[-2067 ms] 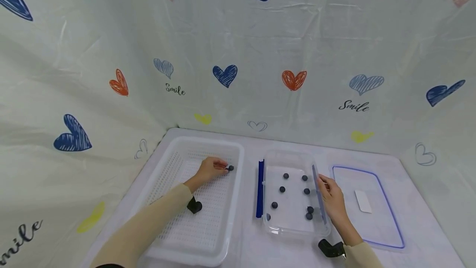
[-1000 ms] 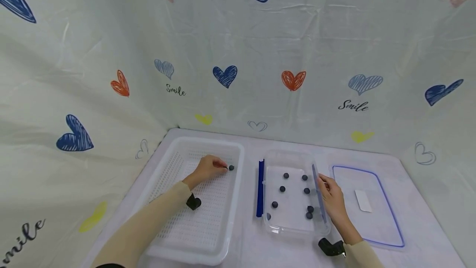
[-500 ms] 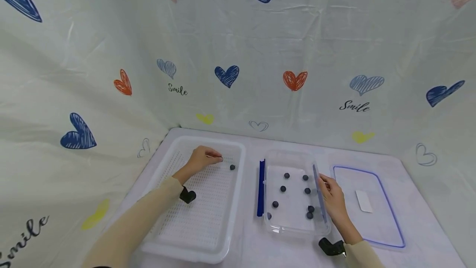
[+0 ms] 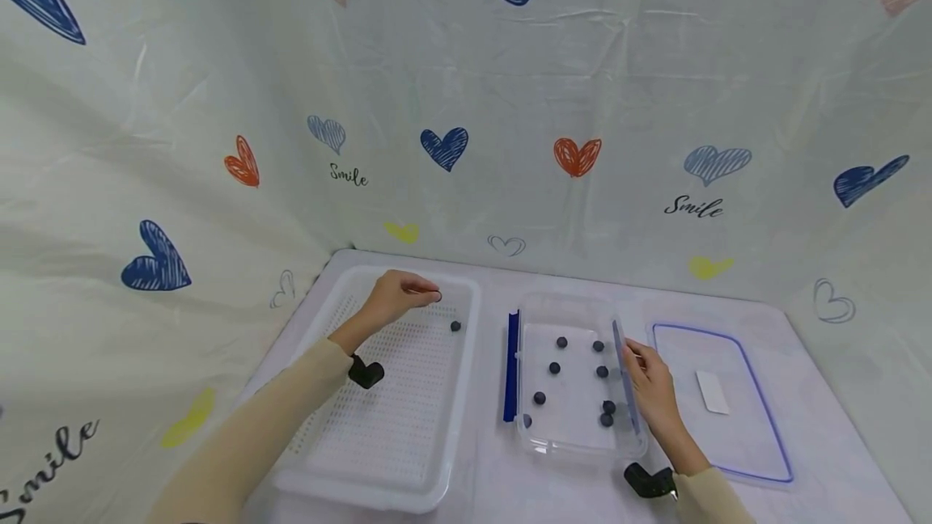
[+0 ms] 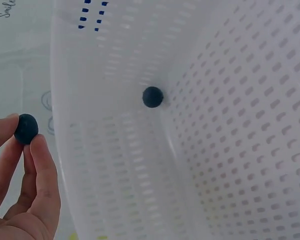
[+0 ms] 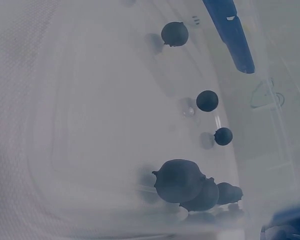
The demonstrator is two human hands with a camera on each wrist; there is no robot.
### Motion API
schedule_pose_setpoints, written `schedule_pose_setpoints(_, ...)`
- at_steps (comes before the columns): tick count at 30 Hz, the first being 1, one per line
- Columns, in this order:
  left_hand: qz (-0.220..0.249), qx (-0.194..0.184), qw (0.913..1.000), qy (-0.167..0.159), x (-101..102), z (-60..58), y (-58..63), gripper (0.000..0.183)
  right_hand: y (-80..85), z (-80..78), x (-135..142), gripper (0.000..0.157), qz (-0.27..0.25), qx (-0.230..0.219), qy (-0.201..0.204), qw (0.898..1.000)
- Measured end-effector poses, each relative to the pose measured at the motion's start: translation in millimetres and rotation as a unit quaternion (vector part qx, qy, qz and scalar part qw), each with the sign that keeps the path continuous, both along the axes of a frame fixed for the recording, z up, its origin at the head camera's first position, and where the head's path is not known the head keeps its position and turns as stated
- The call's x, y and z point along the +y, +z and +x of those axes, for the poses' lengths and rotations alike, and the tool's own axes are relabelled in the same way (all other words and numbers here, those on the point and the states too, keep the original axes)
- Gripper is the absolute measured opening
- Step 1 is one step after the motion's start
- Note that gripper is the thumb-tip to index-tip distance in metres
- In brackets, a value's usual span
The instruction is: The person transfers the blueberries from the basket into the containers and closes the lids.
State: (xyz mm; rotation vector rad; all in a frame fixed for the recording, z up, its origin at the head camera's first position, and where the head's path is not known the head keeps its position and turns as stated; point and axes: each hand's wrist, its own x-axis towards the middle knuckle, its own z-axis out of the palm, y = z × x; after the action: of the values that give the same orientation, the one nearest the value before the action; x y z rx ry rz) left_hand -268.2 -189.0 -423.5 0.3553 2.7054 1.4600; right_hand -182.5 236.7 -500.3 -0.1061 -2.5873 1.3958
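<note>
Over the far part of a white perforated basket, my left hand pinches a dark blueberry between thumb and fingertips. Another blueberry lies below it in the basket, against the right wall. My right hand holds the raised side flap of a clear plastic box. Several blueberries lie spread on the box's floor; the right wrist view shows small crown-like tips on some blueberries. That view does not show the right hand itself.
A blue locking flap sticks up on the box's left side. Right of the box, a clear lid with a blue rim lies flat, bearing a white label. A curtain printed with hearts hangs behind the table.
My left hand has risen from near the basket floor and moved back, a blueberry between its fingers. The other blueberry stays by the basket wall. My right hand keeps its place at the box.
</note>
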Motion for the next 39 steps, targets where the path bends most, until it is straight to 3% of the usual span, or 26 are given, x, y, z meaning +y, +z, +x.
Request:
schedule_pose_setpoints(9,0.023,-0.020,0.9990,-0.032,19.2,-0.7,21.1,0.021,1.1,-0.1,0.8,0.048,0.001,-0.004,0.003,1.000)
schedule_pose_setpoints(21,0.049,-0.008,0.9958,-0.077,63.1,-8.0,37.6,0.021,1.8,-0.2,2.0,0.050,-0.002,-0.010,0.000,1.000)
schedule_pose_setpoints(39,0.055,-0.035,0.9914,-0.114,113.1,-9.1,42.0,0.021,-1.7,-0.6,2.5,0.050,-0.007,-0.007,0.001,1.000)
